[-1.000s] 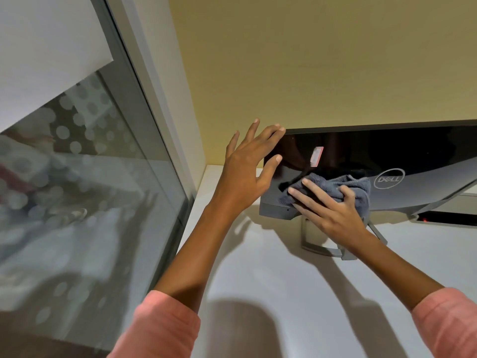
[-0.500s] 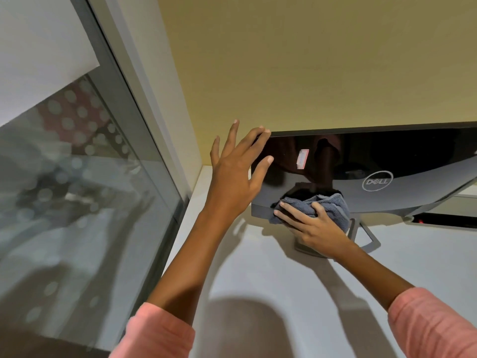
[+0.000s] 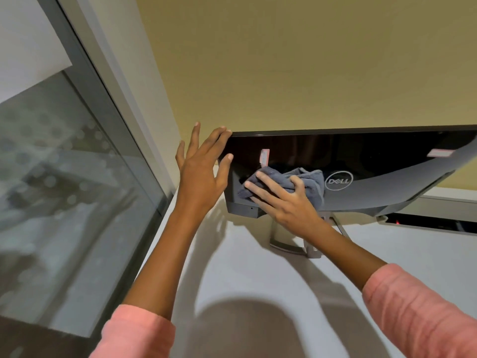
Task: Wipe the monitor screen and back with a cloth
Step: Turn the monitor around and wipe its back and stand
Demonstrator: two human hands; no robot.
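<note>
The monitor (image 3: 374, 174) stands on the white tabletop (image 3: 258, 275), its back (with a round logo) facing the camera. The right hand (image 3: 286, 202) presses a grey cloth (image 3: 307, 180) against it, fingers partly curled over the fabric. The left hand (image 3: 201, 171) braces the monitor's left edge, fingers straight.

A white desk (image 3: 258, 285) fills the lower middle, with soft dark shadows across it. Behind it rises a plain yellow wall (image 3: 296, 63). On the left, a large window (image 3: 59, 192) in a grey frame (image 3: 103, 104) slants through the picture; its glass shows blurred pale dots and reflections. A white blind (image 3: 23, 45) covers the window's upper corner. At the far right, a dark slot (image 3: 426, 223) with a small red light sits against a pale ledge (image 3: 449, 202).
</note>
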